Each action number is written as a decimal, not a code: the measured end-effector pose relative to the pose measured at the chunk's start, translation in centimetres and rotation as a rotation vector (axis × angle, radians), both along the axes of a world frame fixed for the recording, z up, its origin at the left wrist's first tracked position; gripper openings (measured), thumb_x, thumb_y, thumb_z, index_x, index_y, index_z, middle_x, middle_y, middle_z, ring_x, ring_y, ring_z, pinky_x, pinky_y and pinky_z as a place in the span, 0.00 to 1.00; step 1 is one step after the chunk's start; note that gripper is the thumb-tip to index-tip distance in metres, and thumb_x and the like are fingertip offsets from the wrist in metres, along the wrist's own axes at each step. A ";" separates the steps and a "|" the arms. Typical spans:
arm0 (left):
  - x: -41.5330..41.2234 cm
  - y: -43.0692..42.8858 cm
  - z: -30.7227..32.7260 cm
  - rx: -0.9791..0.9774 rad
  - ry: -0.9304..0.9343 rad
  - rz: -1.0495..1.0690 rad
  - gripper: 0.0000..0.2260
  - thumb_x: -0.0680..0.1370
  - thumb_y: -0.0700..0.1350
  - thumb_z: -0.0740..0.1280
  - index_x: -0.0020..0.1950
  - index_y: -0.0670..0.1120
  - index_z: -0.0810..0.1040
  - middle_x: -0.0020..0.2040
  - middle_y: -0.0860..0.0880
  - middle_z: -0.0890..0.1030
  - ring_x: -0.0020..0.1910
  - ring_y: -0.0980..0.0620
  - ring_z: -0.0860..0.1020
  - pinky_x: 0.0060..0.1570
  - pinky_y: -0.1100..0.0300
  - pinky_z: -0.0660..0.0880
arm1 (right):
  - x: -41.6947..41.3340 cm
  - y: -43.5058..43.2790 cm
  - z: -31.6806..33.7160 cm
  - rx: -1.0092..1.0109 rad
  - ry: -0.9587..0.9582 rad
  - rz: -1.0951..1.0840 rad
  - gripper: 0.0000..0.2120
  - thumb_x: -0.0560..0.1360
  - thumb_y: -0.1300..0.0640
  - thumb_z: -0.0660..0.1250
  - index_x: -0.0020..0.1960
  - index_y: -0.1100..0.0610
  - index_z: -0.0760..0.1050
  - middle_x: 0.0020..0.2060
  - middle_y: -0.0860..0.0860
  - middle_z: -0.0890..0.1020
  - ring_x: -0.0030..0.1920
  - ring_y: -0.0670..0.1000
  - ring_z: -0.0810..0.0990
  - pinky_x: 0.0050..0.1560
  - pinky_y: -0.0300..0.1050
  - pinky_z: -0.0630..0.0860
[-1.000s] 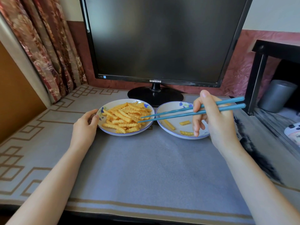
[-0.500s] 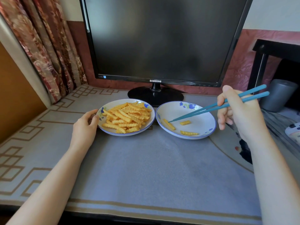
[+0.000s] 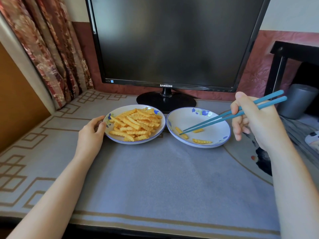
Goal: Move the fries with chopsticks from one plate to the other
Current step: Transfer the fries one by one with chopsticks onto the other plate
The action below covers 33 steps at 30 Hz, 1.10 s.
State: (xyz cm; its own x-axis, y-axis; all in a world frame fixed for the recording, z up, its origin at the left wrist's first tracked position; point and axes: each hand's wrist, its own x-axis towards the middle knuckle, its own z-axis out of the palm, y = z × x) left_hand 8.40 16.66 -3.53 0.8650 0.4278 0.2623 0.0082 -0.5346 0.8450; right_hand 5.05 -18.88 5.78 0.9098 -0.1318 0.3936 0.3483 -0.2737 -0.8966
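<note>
Grey cloth (image 3: 155,178) w/ tan key-pattern border covers the table. A dark monitor (image 3: 172,40) stands at top centre, a floral curtain (image 3: 51,49) hangs upper left, and a grey can (image 3: 296,102) sits under a black frame (image 3: 279,66) at the right edge.

Two white plates w/ blue flowers sit side by side in front of the monitor base, rims nearly touching. L plate (image 3: 114,136), centre-left, carries the fries (image 3: 136,125), a heap of crinkle-cut pieces. R plate (image 3: 186,118), centre-right, has 3 loose pieces: one (image 3: 181,132) lower left, a short one (image 3: 198,130) mid, one (image 3: 202,141) near the front rim.

L hand (image 3: 90,133) grips the L plate's outer rim, thumb on top of the edge, fingers curled under the side.

R hand (image 3: 255,121), right of the R plate, holds blue chopsticks (image 3: 224,117), thumb and index clamped on the shafts, other fingers curled below. Sticks slant down-left over the R plate. Tips sit slightly apart w/ nothing between them, right at the lower-left piece; can't tell if they touch it.
</note>
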 end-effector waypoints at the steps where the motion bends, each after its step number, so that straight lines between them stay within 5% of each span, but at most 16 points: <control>1: 0.0 0.0 0.0 0.000 0.000 0.001 0.14 0.80 0.44 0.58 0.64 0.46 0.75 0.57 0.47 0.80 0.57 0.48 0.77 0.52 0.62 0.66 | 0.0 0.1 0.0 0.011 -0.006 -0.016 0.19 0.82 0.52 0.56 0.35 0.60 0.69 0.17 0.56 0.71 0.15 0.52 0.69 0.19 0.37 0.58; 12: -0.2 -0.1 0.3 -0.005 0.001 0.005 0.14 0.80 0.44 0.58 0.64 0.47 0.76 0.58 0.47 0.80 0.55 0.51 0.76 0.51 0.63 0.65 | -0.1 1.9 -0.1 0.267 -0.147 -0.135 0.20 0.82 0.52 0.56 0.33 0.56 0.67 0.19 0.50 0.71 0.16 0.50 0.71 0.21 0.39 0.58; 21: -0.2 -0.2 0.4 -0.005 -0.005 0.013 0.15 0.80 0.44 0.58 0.65 0.46 0.75 0.60 0.47 0.79 0.52 0.58 0.71 0.52 0.65 0.64 | -0.8 7.6 -1.5 0.245 -0.173 0.096 0.21 0.83 0.52 0.55 0.33 0.57 0.68 0.22 0.53 0.69 0.19 0.52 0.73 0.27 0.53 0.62; 33: -0.3 -0.4 0.5 -0.007 -0.007 0.009 0.15 0.81 0.43 0.58 0.65 0.46 0.75 0.59 0.48 0.79 0.52 0.58 0.70 0.51 0.65 0.64 | -0.5 7.6 -1.9 0.194 -0.142 0.147 0.19 0.83 0.55 0.54 0.35 0.59 0.69 0.19 0.56 0.69 0.19 0.53 0.72 0.25 0.43 0.62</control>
